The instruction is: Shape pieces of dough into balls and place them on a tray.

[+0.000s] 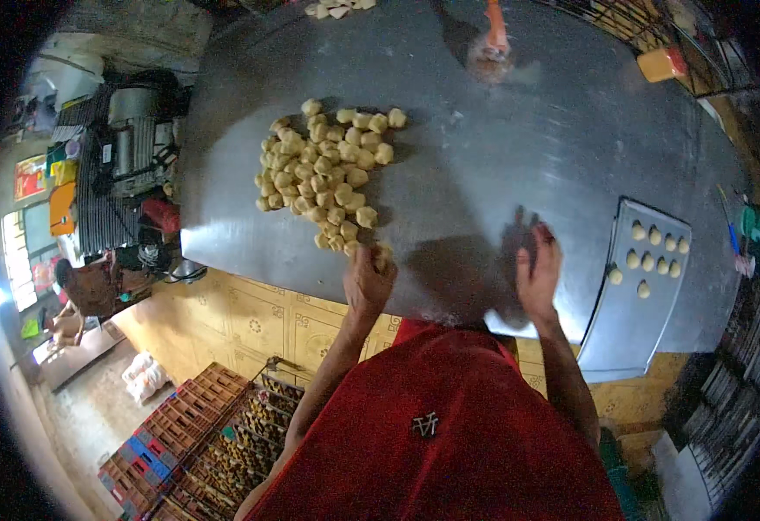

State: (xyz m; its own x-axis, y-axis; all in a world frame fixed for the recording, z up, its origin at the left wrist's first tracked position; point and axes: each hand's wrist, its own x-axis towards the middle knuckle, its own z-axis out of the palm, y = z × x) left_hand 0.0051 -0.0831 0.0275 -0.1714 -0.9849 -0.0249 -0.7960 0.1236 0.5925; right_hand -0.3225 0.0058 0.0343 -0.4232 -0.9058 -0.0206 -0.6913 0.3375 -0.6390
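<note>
A heap of several pale dough pieces [323, 169] lies on the grey metal table [502, 148]. My left hand [369, 276] is at the heap's near end, fingers closed over a dough piece at the table edge. My right hand [538, 269] rests palm down on the bare table top, fingers spread; whether anything lies under the palm is hidden. To its right, a metal baking tray [632, 304] carries several small round dough balls [649, 252] in rows.
A machine [128, 165] stands left of the table. Stacked red and blue crates [171, 443] sit on the floor below left. An orange block [662, 62] and an orange-handled tool [495, 35] lie at the table's far side. A person [85, 291] sits at far left.
</note>
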